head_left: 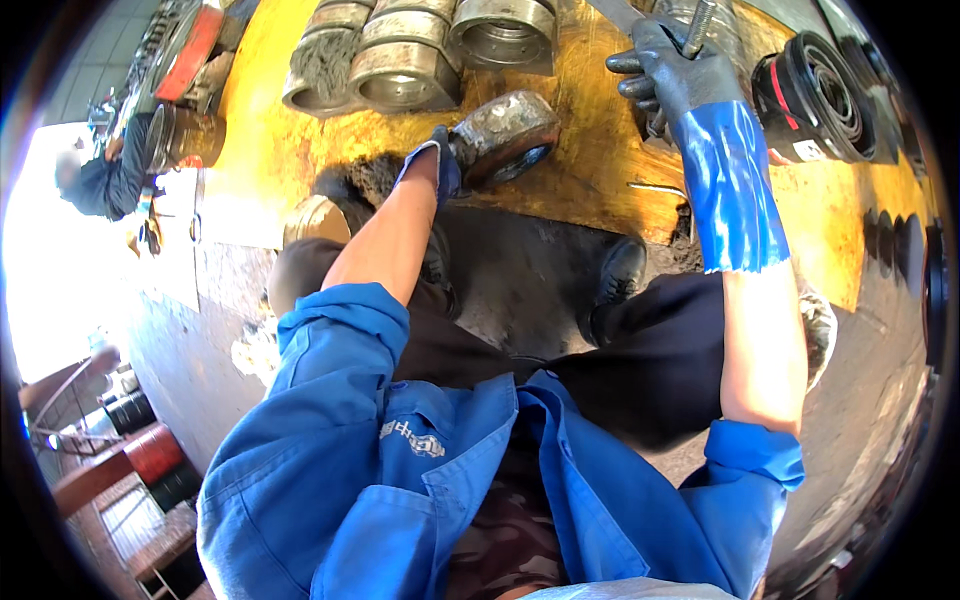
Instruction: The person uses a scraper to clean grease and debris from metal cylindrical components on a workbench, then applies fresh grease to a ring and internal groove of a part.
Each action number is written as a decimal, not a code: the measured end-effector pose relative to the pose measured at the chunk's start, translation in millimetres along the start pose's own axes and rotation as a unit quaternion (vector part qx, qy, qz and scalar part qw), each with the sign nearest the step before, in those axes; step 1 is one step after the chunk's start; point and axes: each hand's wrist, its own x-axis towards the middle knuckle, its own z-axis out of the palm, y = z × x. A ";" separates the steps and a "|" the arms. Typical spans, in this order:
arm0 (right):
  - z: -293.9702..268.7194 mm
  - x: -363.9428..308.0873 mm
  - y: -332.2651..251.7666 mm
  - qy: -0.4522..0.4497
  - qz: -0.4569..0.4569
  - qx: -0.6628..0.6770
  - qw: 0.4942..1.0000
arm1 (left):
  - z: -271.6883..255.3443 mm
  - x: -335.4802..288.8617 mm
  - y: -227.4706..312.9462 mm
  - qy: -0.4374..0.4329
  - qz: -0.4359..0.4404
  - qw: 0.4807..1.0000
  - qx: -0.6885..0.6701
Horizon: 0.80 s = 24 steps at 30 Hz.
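At the near edge of the yellow bench, my left hand [447,168] wears a blue glove and grips the left end of a thick, dirty metal ring [505,135], which lies tilted. Part of that hand's fingers is hidden. My right hand [680,68], in a long rubber glove with a black hand and blue cuff, is farther out on the right. Its fingers are curled and closed around a threaded metal rod [700,28] that sticks up at the back of the hand. A flat metal blade [615,12] shows just beyond this hand; whether it joins the rod I cannot tell.
Several metal rings [405,78] stand in rows at the far side of the yellow bench [590,185]. A black coiled part [820,98] sits at the right, near a thin bent rod [657,187]. Another person [115,175] is at the far left, beside a rusty drum [185,137].
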 end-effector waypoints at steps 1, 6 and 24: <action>-3.0 0.2 -1.5 0.002 0.000 -0.005 1.000 | 5.8 6.5 3.7 -0.028 0.015 1.000 0.002; -10.6 -18.5 -12.2 0.010 -0.084 -0.011 0.996 | 43.5 30.2 21.3 -0.150 0.071 0.986 0.003; -24.9 14.3 20.3 -0.081 -0.093 -0.031 0.992 | 35.0 -13.7 -63.4 -0.167 0.085 0.981 0.046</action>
